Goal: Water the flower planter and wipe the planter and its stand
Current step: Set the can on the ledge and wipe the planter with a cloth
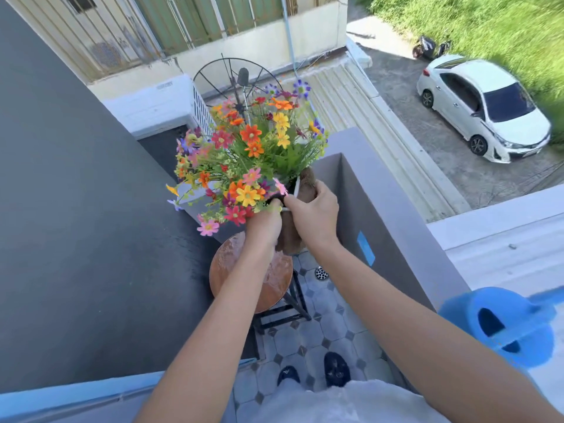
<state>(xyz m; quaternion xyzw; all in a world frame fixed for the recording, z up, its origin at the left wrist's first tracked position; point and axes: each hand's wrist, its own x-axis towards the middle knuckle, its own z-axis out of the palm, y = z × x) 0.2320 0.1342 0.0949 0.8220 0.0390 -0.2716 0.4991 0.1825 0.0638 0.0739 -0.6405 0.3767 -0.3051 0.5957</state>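
Directly ahead and held up off its perch, the brown fibre-lined hanging planter of many-coloured flowers (293, 206) sits between both hands, well above the round reddish-brown stool top on black metal legs (222, 264) that serves as its stand; the left hand (264, 222) is closed at the planter's near rim under the blooms, apparently around a white hanger strand, though the flowers hide its fingertips; the right hand (316, 213) is curled around the planter's right flank, gripping it; the planter's long axis runs upright, tilted slightly away from the person, with the stand lying straight down and a little left of it; the left hand is the nearer to that wet-looking top; the blue plastic watering can (500, 328) rests well apart on the pale ledge (488, 239) at right.
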